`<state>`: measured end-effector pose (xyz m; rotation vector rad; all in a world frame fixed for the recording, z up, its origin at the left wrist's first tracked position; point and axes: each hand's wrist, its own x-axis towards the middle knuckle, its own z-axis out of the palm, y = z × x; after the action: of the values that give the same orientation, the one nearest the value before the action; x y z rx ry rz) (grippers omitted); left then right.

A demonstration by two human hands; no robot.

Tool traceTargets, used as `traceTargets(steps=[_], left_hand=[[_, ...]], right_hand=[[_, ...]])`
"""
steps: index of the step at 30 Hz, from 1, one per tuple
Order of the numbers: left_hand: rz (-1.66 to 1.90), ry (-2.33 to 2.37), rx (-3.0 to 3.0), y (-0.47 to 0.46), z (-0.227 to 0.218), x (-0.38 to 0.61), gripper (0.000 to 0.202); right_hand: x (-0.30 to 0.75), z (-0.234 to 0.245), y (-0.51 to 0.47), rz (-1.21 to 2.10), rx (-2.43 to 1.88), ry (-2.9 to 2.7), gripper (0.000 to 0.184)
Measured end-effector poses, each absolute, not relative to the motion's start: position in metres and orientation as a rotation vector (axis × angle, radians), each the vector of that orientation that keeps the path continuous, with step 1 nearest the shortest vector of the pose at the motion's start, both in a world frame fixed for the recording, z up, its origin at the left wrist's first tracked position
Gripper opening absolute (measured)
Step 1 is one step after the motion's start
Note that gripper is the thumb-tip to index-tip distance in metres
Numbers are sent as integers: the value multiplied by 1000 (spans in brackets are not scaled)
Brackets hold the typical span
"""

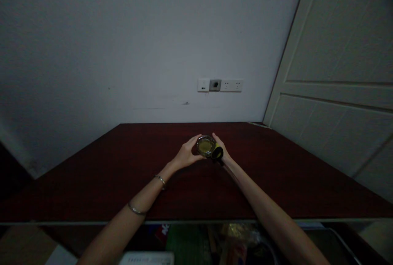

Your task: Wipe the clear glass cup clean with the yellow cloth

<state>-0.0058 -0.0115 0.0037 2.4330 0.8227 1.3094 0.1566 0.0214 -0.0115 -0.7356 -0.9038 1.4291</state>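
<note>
Over the dark red tabletop (190, 187), a round glass vessel (205, 146) with a faceted rim and a yellowish inside shows from above. My left hand (187, 153), wearing bracelets on the wrist and forearm, curls its thumb and fingers around the vessel's left side. My right hand (225, 153) is on the other side, closed around a small round black and yellow-green thing (217, 152) that sits against the vessel's lower right. Its exact kind is too small and dark to tell. Most of my right fingers are hidden behind these two things.
A white wall behind carries a row of sockets (231, 86). To the right stands a pale panelled door (340, 77). Below the table's front edge lies an open storage space with a green item (188, 242), a white box (147, 258) and plastic-wrapped goods (238, 242).
</note>
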Motion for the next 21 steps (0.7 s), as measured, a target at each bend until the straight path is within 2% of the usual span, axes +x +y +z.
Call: traceTargets(steps=[6, 14, 17, 21], left_hand=[[1341, 867, 2385, -8, 2, -6, 80], [1350, 856, 2416, -11, 7, -6, 78], [1372, 858, 2442, -10, 10, -8, 76], [1366, 899, 2440, -10, 13, -11, 75]], right_hand=[[161, -14, 28, 1152, -946, -889, 44], [148, -4, 12, 1694, -548, -789, 41], [144, -4, 11, 1674, -547, -828, 36], [139, -6, 9, 1443, -583, -897, 26]])
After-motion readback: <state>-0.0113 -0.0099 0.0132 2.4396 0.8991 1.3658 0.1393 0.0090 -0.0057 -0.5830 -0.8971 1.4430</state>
